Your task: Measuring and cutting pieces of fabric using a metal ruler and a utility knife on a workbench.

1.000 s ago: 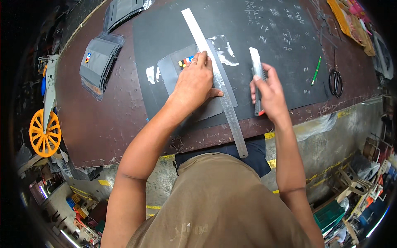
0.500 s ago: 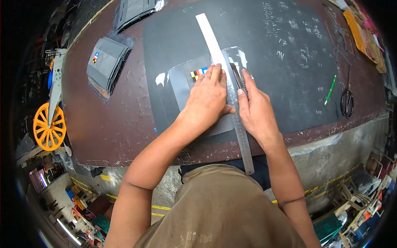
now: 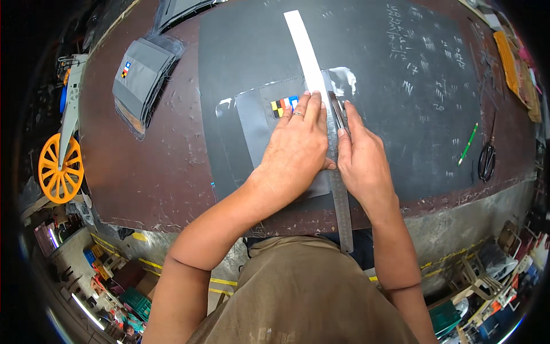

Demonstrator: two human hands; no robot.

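My left hand point(image 3: 298, 150) presses flat, fingers spread, on the long steel ruler point(image 3: 339, 189) over grey fabric sheet point(image 3: 258, 123); right hand point(image 3: 362, 157) grips a slim metal knife point(image 3: 337, 112) against its edge.

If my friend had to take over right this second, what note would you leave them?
Left hand: pressed flat on the grey sheet and the metal ruler.
Right hand: holds a slim knife against the ruler's right edge, near its upper part.
The sheet lies on the black mat, a white strip running above it.
Done: ruler lined up and pinned.
Left: the run along the ruler's edge; no finished cut shows.
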